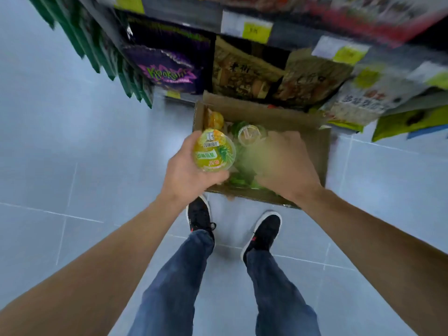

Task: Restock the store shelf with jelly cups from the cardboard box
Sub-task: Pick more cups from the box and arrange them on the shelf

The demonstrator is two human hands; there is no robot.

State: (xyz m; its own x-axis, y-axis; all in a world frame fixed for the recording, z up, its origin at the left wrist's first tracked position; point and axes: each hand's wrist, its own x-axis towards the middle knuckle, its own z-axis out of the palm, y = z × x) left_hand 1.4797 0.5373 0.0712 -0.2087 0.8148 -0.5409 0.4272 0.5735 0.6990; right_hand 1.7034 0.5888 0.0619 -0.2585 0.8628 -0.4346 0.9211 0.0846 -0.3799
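An open cardboard box (317, 144) sits on the floor in front of the shelf. My left hand (189, 173) grips a yellow pineapple jelly cup (213, 151) above the box's near left corner, lid facing up. My right hand (284, 163) reaches down into the box, blurred by motion; its fingers are hidden, so whether it holds anything is unclear. Inside the box lie an orange jelly cup (215, 120), a clear cup (249, 134) and green cups (240, 178).
The store shelf (244, 27) rises behind the box, with purple snack bags (169, 69), brown packets (244, 73) and yellow price tags. Green packets (106, 57) hang at the left. My two feet stand on grey floor tiles (72, 141) just before the box.
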